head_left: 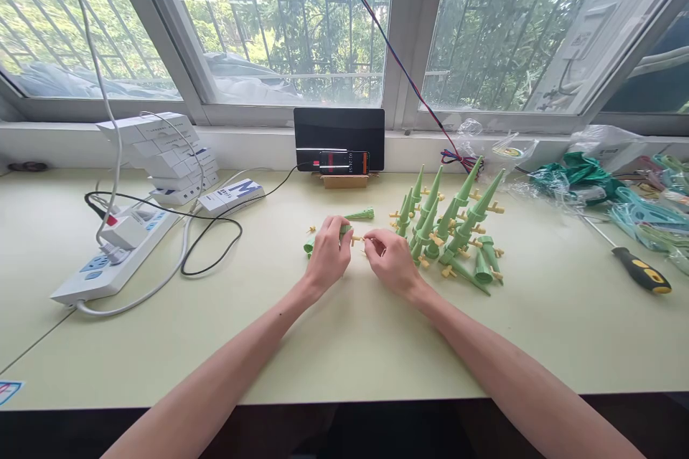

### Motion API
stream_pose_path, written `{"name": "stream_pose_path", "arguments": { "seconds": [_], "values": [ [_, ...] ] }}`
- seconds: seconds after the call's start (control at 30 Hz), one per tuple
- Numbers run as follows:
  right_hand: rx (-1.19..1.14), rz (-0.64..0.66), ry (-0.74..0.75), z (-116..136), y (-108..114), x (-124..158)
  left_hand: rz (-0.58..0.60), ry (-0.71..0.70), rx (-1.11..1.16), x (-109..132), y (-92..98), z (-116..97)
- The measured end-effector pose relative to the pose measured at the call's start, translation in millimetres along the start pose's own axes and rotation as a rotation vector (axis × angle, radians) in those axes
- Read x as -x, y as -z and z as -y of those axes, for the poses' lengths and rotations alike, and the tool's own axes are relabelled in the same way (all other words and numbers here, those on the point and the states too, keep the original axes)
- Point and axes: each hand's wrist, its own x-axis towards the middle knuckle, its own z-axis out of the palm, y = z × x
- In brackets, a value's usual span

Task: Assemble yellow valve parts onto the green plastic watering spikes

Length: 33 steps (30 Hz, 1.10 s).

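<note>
My left hand (329,249) is closed around a green plastic watering spike, mostly hidden by the fingers. A small yellow valve (356,239) sticks out from it toward the right. My right hand (392,258) is closed in a pinch at the valve's outer end; what exactly its fingertips grip is too small to make out. Behind the left hand another green spike (359,214) lies on its side. A loose yellow valve (311,229) and a green piece (308,247) are just left of that hand. Several green spikes with yellow valves (452,222) stand and lie right of my right hand.
A phone (343,163) on a cardboard stand is before a dark screen (339,130). At left are a power strip (115,258), cables and stacked white boxes (161,154). A screwdriver (640,270) and plastic-bagged items (581,179) lie at right.
</note>
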Motion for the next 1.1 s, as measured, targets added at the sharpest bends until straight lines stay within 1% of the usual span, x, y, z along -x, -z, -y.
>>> {"name": "stream_pose_path", "arguments": {
  "seconds": [0.07, 0.2, 0.53, 0.87, 1.1],
  "values": [
    [0.000, 0.008, 0.004, 0.2, 0.0, 0.2, -0.012, 0.004, 0.006, -0.2, 0.3, 0.1],
    [-0.013, 0.017, 0.019, 0.2, -0.2, 1.0, 0.008, 0.000, 0.024, 0.2, 0.5, -1.4],
    [-0.092, 0.050, 0.002, -2.0, -1.3, 1.2, 0.030, -0.019, 0.027, 1.7, 0.6, -4.5],
    [-0.103, 0.045, 0.009, -0.8, 0.3, -0.4, 0.046, -0.012, 0.076, 2.5, 1.4, -6.5],
    [-0.056, 0.051, 0.007, -3.8, -0.9, -0.5, 0.047, -0.018, 0.100, 3.0, 1.0, -7.3]
  ]
}}
